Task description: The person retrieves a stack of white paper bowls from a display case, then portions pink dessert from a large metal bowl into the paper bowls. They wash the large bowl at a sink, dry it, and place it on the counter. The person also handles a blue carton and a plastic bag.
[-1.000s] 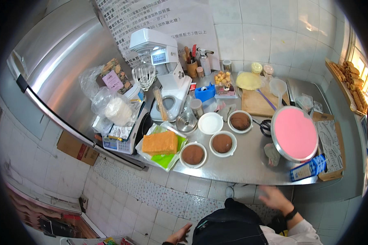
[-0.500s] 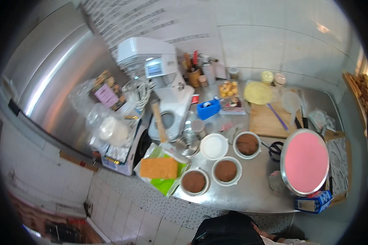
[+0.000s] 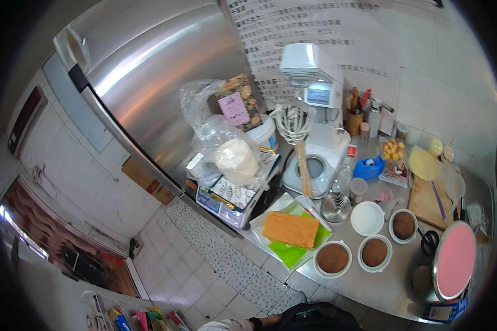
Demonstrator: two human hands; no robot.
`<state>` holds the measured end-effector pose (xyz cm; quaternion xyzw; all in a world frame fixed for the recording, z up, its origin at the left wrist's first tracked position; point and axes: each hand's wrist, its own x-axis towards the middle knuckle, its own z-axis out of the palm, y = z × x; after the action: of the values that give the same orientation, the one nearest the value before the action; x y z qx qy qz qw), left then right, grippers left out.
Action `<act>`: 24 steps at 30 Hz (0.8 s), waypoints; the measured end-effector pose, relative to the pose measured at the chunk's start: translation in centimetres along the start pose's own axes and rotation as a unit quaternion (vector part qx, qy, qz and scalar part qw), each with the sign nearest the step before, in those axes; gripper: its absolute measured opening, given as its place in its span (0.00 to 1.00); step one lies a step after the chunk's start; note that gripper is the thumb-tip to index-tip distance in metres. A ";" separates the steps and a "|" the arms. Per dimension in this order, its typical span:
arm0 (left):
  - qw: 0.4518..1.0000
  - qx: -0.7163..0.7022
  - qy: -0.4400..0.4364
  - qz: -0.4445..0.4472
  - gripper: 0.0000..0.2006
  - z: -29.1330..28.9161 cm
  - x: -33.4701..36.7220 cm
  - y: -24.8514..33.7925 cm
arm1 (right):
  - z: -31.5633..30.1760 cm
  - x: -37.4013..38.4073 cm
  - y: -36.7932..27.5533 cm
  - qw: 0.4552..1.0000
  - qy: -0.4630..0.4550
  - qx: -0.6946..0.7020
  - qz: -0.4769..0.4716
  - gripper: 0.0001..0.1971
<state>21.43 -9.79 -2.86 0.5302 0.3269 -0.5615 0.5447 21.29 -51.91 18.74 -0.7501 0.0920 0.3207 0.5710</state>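
Observation:
My left hand [image 3: 271, 320] shows at the lower edge, beside my dark apron [image 3: 320, 317], below a white sleeve and a black wristband. Its fingers are cut off or hidden, so its state cannot be made out. My right hand is out of the picture. On the steel table ahead stand three white cups topped with brown powder, among them the nearest cup [image 3: 332, 259]. An uncovered-looking white round container or lid [image 3: 368, 218] lies behind them. To their left, a golden-brown cake block [image 3: 290, 229] rests on green and white wrapping.
A white stand mixer [image 3: 315, 110] rises at the back, with metal whisks beside it. Left of it, a bagged white mass [image 3: 236, 160] sits on a scale [image 3: 221, 207]. A pink round turntable [image 3: 455, 262] and black scissors [image 3: 428, 241] are at right. A steel fridge [image 3: 165, 110] stands left.
My view has swung to the left, so the table sits further right and more fridge and floor show. My left forearm has come in at the lower edge; the hand seen at lower right is gone.

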 end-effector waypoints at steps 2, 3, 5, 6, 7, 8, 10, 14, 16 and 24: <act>0.997 0.005 -0.021 -0.073 0.39 -2.5 -0.3 -0.1 | 0.3 -0.1 -3.0 0.999 -0.025 -0.041 -0.004 0.30; 0.992 0.009 -0.034 -0.118 0.39 -3.7 -1.0 0.4 | 0.5 -0.4 -4.6 0.998 -0.038 -0.058 -0.003 0.29; 0.995 0.026 -0.042 -0.084 0.39 -6.3 -3.2 3.2 | 0.5 -1.4 -8.0 0.993 -0.067 -0.096 -0.002 0.29; 0.997 0.058 -0.044 0.030 0.38 -8.0 -5.1 5.7 | 0.5 -2.0 -9.8 0.990 -0.084 -0.115 -0.006 0.28; 0.986 0.090 -0.030 0.137 0.37 -9.6 -7.5 8.5 | 0.4 -2.5 -11.8 0.986 -0.095 -0.131 -0.026 0.28; 0.975 0.091 0.054 0.194 0.34 -10.4 -9.5 12.1 | 0.4 -2.9 -13.9 0.983 -0.095 -0.145 -0.051 0.27; 0.880 0.168 0.160 0.415 0.32 -12.5 -15.5 19.0 | 1.0 -2.0 -18.3 0.976 0.024 -0.118 -0.184 0.21; 0.646 0.012 0.272 0.714 0.27 -11.9 -27.7 26.9 | 0.4 2.4 -28.3 0.904 0.041 -0.167 -0.391 0.17; 0.546 -0.006 0.308 0.779 0.27 -11.6 -32.8 30.0 | 1.3 5.5 -33.3 0.834 0.010 -0.209 -0.510 0.15; 0.488 0.120 0.364 0.785 0.18 -21.2 -38.7 48.5 | 9.4 22.3 -51.1 0.748 -0.036 -0.360 -0.556 0.16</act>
<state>66.99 11.12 39.47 0.7844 -0.1259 0.3072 0.5239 60.87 -21.31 45.05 -0.8065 -0.4845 -0.0178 0.3383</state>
